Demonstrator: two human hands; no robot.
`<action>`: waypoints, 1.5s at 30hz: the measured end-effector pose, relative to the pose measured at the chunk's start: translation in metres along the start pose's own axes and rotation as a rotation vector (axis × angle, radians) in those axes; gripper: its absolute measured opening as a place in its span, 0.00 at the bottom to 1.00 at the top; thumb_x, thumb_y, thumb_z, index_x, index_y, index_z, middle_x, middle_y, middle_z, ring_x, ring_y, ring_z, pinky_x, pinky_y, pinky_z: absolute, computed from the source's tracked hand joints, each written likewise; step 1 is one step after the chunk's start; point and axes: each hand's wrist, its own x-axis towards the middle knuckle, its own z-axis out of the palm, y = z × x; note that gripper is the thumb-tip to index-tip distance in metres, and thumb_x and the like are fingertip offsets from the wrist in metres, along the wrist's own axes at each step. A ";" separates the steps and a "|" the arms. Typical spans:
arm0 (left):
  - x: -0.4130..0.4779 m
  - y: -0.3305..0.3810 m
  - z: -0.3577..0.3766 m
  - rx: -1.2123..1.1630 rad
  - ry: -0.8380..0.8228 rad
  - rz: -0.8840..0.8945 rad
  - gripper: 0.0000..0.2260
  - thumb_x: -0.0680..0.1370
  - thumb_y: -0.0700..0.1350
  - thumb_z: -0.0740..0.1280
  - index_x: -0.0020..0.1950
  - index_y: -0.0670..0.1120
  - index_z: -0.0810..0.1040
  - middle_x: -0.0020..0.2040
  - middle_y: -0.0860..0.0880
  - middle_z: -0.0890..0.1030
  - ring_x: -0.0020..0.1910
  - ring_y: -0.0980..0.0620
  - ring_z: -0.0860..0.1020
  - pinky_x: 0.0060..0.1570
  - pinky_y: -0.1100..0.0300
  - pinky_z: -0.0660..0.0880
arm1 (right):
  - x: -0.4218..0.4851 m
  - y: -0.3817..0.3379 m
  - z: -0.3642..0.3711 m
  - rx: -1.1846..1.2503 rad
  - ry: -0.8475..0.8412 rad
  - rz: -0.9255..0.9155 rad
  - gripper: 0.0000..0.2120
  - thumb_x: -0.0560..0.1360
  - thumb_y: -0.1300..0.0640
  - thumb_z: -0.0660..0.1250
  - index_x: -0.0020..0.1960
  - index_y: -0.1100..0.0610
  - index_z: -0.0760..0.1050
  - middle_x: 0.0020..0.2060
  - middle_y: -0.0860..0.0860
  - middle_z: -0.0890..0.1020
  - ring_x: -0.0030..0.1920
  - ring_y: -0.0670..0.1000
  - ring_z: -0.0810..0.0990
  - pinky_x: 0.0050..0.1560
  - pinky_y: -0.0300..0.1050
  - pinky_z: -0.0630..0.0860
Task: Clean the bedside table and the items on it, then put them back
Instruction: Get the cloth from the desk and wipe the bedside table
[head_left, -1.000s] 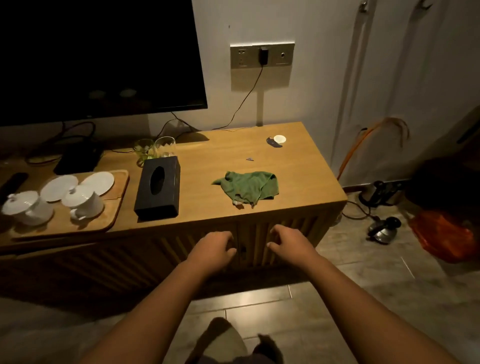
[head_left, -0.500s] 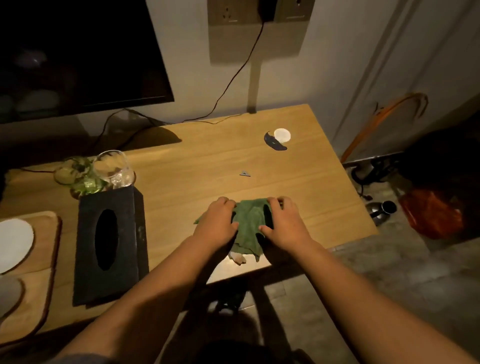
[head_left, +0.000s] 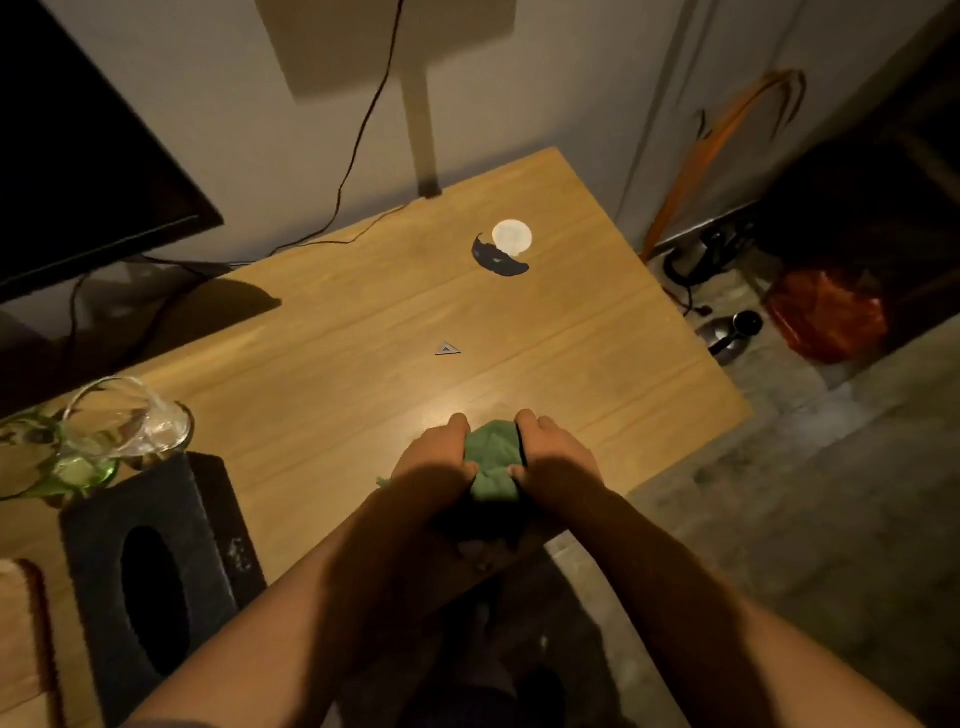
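1. Dim room, warm light on a wooden table top (head_left: 332, 374) against a pale wall; TV (head_left: 78, 171) at upper left, a cable (head_left: 358, 140) running down the wall to the back edge.
2. Green cloth (head_left: 492, 460) sits bunched at the table's near edge, between my two hands.
3. Left hand (head_left: 434, 460): fingers curled and pressed together on the cloth's left side, thumb tucked in low.
4. Right hand (head_left: 553, 460): fingers curled over the right side, thumb pinching the lower fold. Both hands are squeezing the cloth into a wad.
5. Step in hand, as I judge it: gathering the cloth before wiping. Nothing looks wiped yet, so the task is early.
6. Items on top: white round lid (head_left: 512, 236) touching a dark scrap (head_left: 498, 260) near the far right; small grey triangle (head_left: 448, 349) mid-table; clear glass (head_left: 130, 421) and green glass (head_left: 62, 457) just behind the black tissue box (head_left: 150, 577) at left.
7. Next move calls for one firm grip on the wad and a sweep over the bare wood; the triangle, lid and scrap need lifting off first, or the cloth will push them toward the edge.
8. Versus half a second ago: the cloth is more tightly balled, with less of it showing, and both hands have closed in on it. My view has dropped closer and tilted down; the tray at left is almost out of frame. Table items have not moved.
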 end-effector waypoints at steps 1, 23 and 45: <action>-0.002 0.005 0.001 -0.012 -0.018 0.042 0.11 0.73 0.46 0.67 0.51 0.43 0.72 0.47 0.43 0.79 0.45 0.44 0.77 0.43 0.51 0.73 | -0.007 0.006 0.001 0.021 -0.021 0.033 0.22 0.73 0.50 0.68 0.61 0.57 0.63 0.55 0.58 0.74 0.54 0.62 0.77 0.49 0.53 0.75; -0.364 0.342 0.367 0.457 -0.781 1.021 0.10 0.77 0.46 0.69 0.46 0.39 0.80 0.39 0.36 0.83 0.37 0.37 0.82 0.38 0.45 0.79 | -0.670 0.195 0.187 1.077 0.801 1.001 0.11 0.72 0.60 0.70 0.53 0.54 0.74 0.52 0.56 0.80 0.53 0.54 0.79 0.52 0.44 0.76; -0.885 0.466 0.906 1.010 -1.379 1.812 0.07 0.78 0.43 0.65 0.47 0.40 0.80 0.41 0.46 0.79 0.41 0.49 0.79 0.41 0.62 0.74 | -1.239 0.213 0.462 1.281 1.128 1.987 0.12 0.76 0.59 0.67 0.57 0.63 0.76 0.52 0.60 0.81 0.53 0.57 0.80 0.55 0.48 0.76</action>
